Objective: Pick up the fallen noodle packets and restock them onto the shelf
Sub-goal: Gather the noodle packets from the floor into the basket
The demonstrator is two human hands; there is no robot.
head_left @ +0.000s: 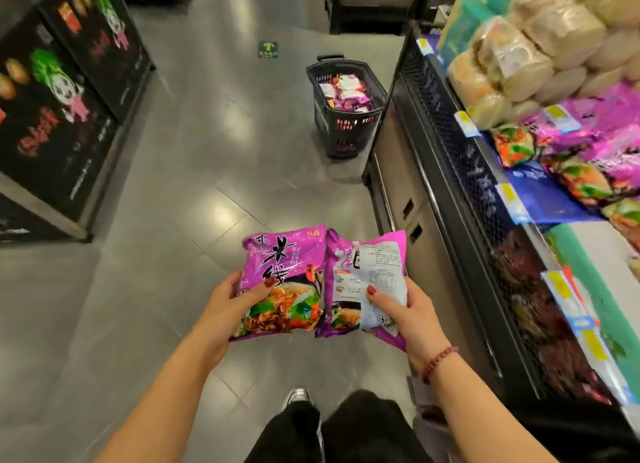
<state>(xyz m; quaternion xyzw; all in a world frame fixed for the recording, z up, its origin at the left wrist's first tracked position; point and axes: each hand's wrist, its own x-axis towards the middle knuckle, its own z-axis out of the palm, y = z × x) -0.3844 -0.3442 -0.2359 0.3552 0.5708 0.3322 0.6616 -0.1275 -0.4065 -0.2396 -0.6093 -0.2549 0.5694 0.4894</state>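
Observation:
My left hand (225, 299) grips a purple noodle packet (287, 254) front side up, thumb on top. Beside it my right hand (408, 310) grips a second purple noodle packet (367, 265) showing its white label back. Both packets are held side by side above the grey floor, at waist height. The shelf (491, 199) runs along the right, with more purple noodle packets (588, 133) lying on its top level.
A black shopping basket (346, 116) holding several packets stands on the floor ahead, close to the shelf's end. A black display stand (62, 116) fills the left side. Pale bagged goods (540, 46) are piled at the shelf's far end. My legs and shoe (298, 396) are below.

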